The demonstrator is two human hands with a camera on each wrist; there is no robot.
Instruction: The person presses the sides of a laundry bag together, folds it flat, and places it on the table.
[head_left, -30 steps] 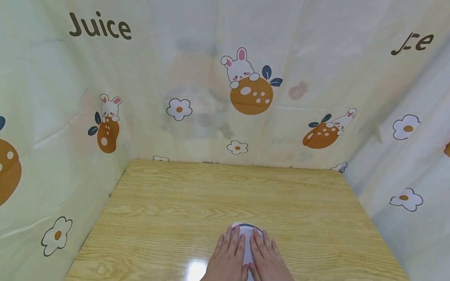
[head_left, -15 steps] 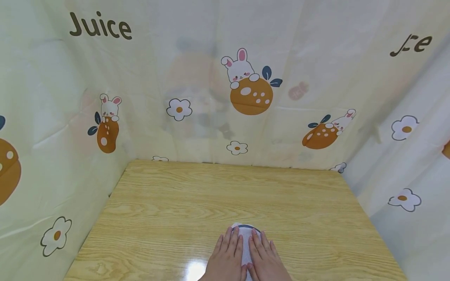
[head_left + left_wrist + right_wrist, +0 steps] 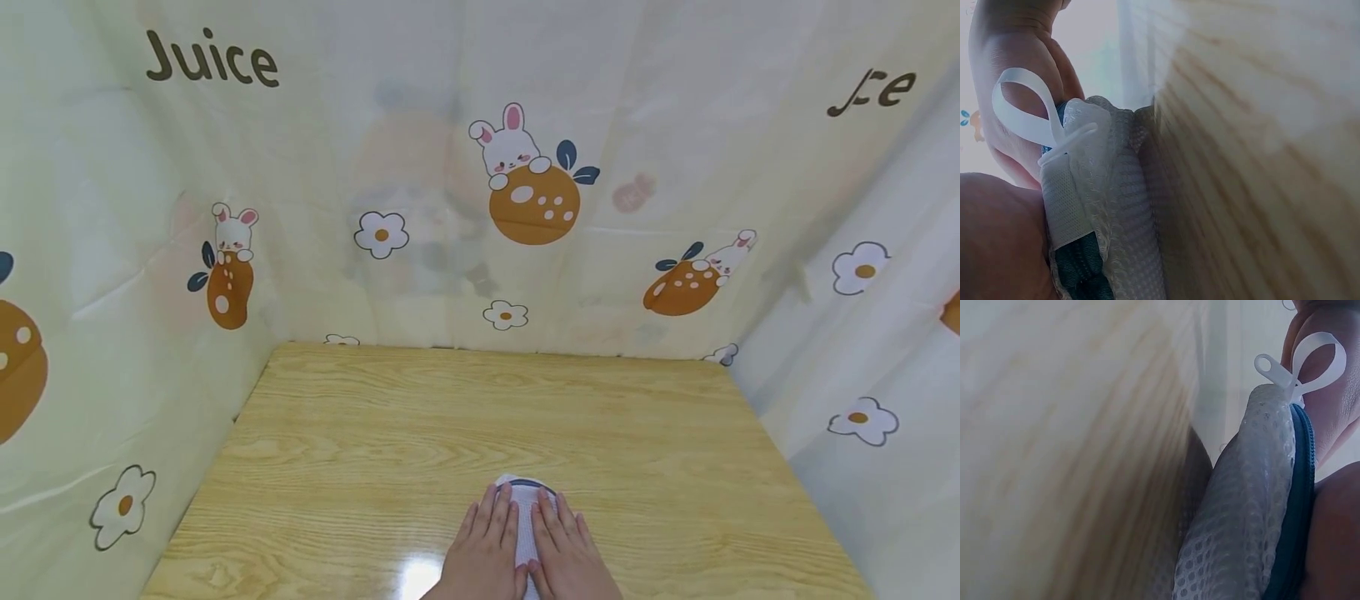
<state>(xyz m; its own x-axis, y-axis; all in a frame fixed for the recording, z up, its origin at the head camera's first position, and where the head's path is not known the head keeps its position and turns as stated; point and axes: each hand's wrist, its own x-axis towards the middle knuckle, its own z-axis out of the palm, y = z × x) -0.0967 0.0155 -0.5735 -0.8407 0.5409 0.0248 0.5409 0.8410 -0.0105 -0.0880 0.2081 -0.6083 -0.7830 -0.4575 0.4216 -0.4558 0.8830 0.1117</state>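
Observation:
A white mesh laundry bag [image 3: 527, 523] lies on the table at the bottom middle of the head view. My left hand [image 3: 483, 543] rests on its left side, fingers straight and pointing forward. On its right side lies my right hand [image 3: 567, 547], also with straight fingers. The thumbs are close together over the bag's middle. In the left wrist view, the honeycomb mesh, a dark teal zipper [image 3: 1082, 265] and a white ribbon loop [image 3: 1021, 75] show. The right wrist view shows the zipper's teal edge [image 3: 1294, 506] and a white pull tab [image 3: 1274, 370]. The hands cover much of the bag.
The wood-grain table [image 3: 360, 442] stretches ahead and to both sides. A cream curtain [image 3: 420, 167] printed with rabbits, oranges and flowers encloses its back, left and right. Light glares off the table [image 3: 420, 575] left of my left hand.
Both hands stay flat on the mesh laundry bag, with the right hand very slightly closer to the left than a second ago. The head view shifts a little.

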